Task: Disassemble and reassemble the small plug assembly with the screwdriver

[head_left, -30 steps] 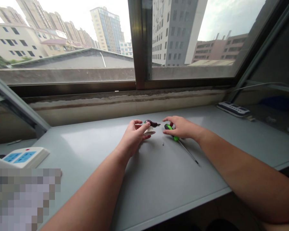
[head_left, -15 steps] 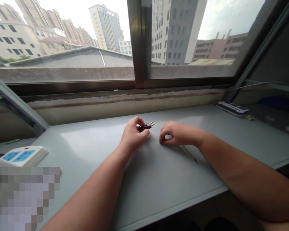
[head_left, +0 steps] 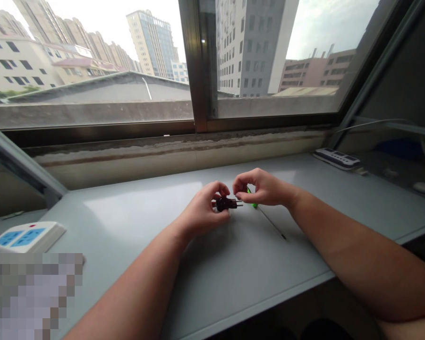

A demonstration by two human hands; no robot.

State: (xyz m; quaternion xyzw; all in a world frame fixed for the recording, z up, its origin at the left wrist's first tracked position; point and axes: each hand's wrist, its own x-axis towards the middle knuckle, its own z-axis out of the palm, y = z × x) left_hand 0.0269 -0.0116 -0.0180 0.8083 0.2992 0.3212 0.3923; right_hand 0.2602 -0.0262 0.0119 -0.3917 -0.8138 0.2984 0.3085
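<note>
My left hand (head_left: pixel 207 205) grips a dark two-pin plug (head_left: pixel 226 203) between thumb and fingers, its metal pins pointing right. Close by on the right, my right hand (head_left: pixel 260 186) is closed in a pinch, fingertips near the ends of the pins. Whatever it pinches is too small or hidden to make out. Under that hand lies a screwdriver (head_left: pixel 270 222) on the table, its green handle partly covered by the fingers and its thin shaft slanting toward the front right.
A white power strip with blue sockets (head_left: pixel 26 236) stands on the left of the grey table (head_left: pixel 127 222). Another power strip (head_left: pixel 336 158) lies at the back right beside a metal frame. The window (head_left: pixel 200 108) rises behind the table. A blurred patch covers the lower left corner.
My right hand has lifted off the tabletop toward the plug, uncovering the screwdriver's green handle. My left hand has shifted right and slightly down, and the plug now points straight right.
</note>
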